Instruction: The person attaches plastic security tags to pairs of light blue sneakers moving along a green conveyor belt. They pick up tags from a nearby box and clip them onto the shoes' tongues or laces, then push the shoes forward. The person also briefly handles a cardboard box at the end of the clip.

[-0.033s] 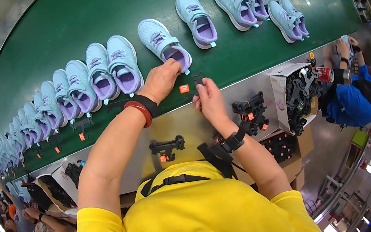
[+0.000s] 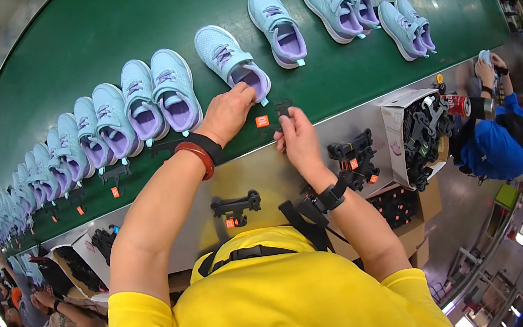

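Observation:
My left hand (image 2: 231,111) is closed on the heel opening of a light-blue child's sneaker (image 2: 214,43) with a lilac lining and a strap. Just to its right, my right hand (image 2: 298,132) pinches a black plastic shoe hanger (image 2: 282,105) between thumb and fingers. Beside that hanger shows a small orange tag (image 2: 262,121), close behind the sneaker's heel. Another single sneaker (image 2: 276,28) stands to the right, untouched. Part of the hanger is hidden by my right fingers.
On the green belt (image 2: 119,22), a long row of sneakers (image 2: 111,118) runs left; more pairs (image 2: 339,6) stand right. Black hangers lie on the metal ledge (image 2: 180,206), and a white box (image 2: 396,143) holds many. A person in blue (image 2: 495,145) works at right.
My right hand and the hanger have shifted slightly right. The orange tag has turned and risen a little. My left hand stays on the sneaker.

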A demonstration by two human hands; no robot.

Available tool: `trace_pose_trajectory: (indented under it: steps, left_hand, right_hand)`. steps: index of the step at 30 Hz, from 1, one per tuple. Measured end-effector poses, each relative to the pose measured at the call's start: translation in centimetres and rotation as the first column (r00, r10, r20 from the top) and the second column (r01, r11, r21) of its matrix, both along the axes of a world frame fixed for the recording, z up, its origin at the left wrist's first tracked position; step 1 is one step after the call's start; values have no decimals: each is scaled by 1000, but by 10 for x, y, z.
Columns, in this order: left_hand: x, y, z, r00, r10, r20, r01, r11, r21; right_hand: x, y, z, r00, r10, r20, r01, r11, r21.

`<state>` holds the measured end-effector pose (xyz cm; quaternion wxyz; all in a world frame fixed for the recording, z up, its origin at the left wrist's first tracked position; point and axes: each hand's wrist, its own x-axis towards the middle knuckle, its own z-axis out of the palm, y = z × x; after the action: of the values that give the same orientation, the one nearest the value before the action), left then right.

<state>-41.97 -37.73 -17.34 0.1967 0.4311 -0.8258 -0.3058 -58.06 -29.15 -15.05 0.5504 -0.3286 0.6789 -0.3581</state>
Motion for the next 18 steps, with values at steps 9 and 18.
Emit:
trace_pose_trajectory:
  steps: [9, 18]
  left_hand:
    - [3, 2, -2, 1000, -8, 25, 8, 1000, 6]
    - [25, -1, 1, 997, 9, 78, -5, 999, -46]
  right_hand:
    - [2, -10, 4, 975, 162, -151, -160, 987, 29]
    - [-8, -34, 22, 814, 560, 154, -580, 799, 156]
